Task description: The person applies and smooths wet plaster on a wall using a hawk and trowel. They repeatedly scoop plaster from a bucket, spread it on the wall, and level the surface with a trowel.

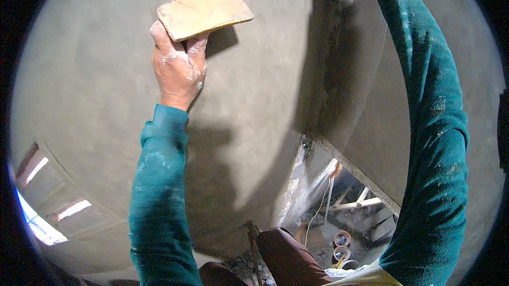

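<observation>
My left hand (pixel 179 71), dusted with whitish smears, grips a flat yellowish block (pixel 207 13) by its lower left end. The block is a slab with worn edges and a crack near its top left. Part of my fingers is hidden behind it. Behind the hand spreads a grey plastered wall (pixel 106 74), on which the block and my arm throw shadows. My right arm (pixel 437 116), in a stained green sleeve, reaches up along the right side. Its hand lies beyond the upper edge, so what it touches is not visible.
A dark shadowed wall corner (pixel 339 63) stands right of the block. Below, an opening with a rough edge (pixel 297 180) shows a floor with several buckets (pixel 342 239) and a pale frame (pixel 355 204). My brown-trousered leg (pixel 289 259) is beside a thin pole (pixel 254 249).
</observation>
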Tool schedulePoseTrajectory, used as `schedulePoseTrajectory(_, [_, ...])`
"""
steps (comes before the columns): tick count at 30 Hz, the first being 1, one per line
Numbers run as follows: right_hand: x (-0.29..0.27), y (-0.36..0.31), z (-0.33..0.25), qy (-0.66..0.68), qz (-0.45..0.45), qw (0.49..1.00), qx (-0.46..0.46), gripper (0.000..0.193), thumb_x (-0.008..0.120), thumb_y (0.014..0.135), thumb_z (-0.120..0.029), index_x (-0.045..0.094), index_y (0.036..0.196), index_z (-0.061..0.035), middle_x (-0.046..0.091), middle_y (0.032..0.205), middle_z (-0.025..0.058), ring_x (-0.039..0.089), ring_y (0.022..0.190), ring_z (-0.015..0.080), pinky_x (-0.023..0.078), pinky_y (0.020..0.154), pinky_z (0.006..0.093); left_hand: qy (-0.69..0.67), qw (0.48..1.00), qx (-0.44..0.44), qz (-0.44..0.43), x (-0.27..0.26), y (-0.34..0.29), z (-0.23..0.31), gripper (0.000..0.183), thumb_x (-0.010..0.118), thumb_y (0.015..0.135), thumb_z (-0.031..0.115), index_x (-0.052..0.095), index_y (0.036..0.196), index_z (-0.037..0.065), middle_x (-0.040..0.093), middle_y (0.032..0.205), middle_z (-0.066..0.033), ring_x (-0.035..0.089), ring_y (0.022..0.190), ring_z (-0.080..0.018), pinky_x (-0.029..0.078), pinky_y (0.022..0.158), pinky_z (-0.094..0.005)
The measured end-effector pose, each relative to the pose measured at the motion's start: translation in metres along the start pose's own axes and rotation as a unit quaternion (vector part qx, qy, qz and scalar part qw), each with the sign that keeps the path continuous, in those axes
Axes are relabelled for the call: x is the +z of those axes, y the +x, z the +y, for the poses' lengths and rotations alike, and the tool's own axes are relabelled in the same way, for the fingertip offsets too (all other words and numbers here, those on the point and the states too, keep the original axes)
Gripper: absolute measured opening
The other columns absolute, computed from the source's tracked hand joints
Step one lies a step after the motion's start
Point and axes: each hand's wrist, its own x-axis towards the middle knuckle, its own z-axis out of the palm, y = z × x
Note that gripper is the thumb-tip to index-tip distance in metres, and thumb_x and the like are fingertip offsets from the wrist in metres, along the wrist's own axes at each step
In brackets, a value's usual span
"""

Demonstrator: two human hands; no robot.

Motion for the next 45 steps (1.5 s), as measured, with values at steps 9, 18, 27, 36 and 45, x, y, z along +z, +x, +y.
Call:
schedulePoseTrajectory(9, [-0.012,-0.023,-0.009,0.383,0.012,0.913,0.143,0.023,0.062,0.099,-0.024,0.072,0.107,-0.0051,0.074,0.096,0.0174,0.07,0.085,0.0306,0.056,0.077,0.0415,0.013,0.999,0.032,0.001,-0.003,0.0,-0.003,0.054,0.074,0.096,0.028,0.038,0.128,0.002,0.071,0.108,-0.0204,0.072,0.1,-0.0351,0.056,0.085,-0.0414])
schedulePoseTrajectory(18, [-0.004,-0.049,-0.027,0.374,0.03,0.92,0.116,0.021,0.064,0.097,-0.022,0.07,0.105,-0.0031,0.073,0.095,0.0185,0.069,0.083,0.0328,0.055,0.077,0.0453,0.016,1.0,-0.015,-0.016,-0.002,0.0,-0.001,0.053,0.06,0.103,0.039,0.056,0.12,-0.011,0.048,0.14,-0.0314,0.07,0.105,-0.0395,0.05,0.096,-0.0428])
schedulePoseTrajectory(27, [-0.006,-0.082,-0.059,0.373,0.042,0.919,0.12,0.022,0.065,0.096,-0.023,0.069,0.103,-0.0029,0.073,0.096,0.0199,0.07,0.085,0.0355,0.055,0.078,0.0465,0.057,0.995,0.075,0.011,0.001,0.003,-0.002,0.045,0.07,0.098,0.035,0.044,0.118,0.003,0.068,0.113,-0.0236,0.073,0.099,-0.0378,0.056,0.086,-0.0442])
schedulePoseTrajectory(36, [0.002,-0.128,-0.11,0.396,0.074,0.912,0.074,0.019,0.066,0.095,-0.017,0.068,0.108,-0.0048,0.069,0.099,0.0209,0.068,0.088,0.0391,0.056,0.083,0.0447,0.153,0.983,0.104,-0.013,-0.007,0.001,-0.026,0.065,0.057,0.104,0.041,0.068,0.069,-0.012,0.043,0.141,-0.0366,0.068,0.087,-0.0473,0.048,0.091,-0.0512])
schedulePoseTrajectory(45, [0.04,-0.19,-0.171,0.312,0.107,0.943,0.032,0.042,0.068,0.096,-0.025,0.063,0.132,-0.0045,0.067,0.127,0.0209,0.06,0.126,0.0407,0.049,0.107,0.0479,0.201,0.975,0.093,-0.007,-0.001,0.005,-0.037,0.069,0.054,0.105,0.045,0.068,0.069,-0.012,0.051,0.129,-0.0385,0.068,0.092,-0.0496,0.048,0.094,-0.0505])
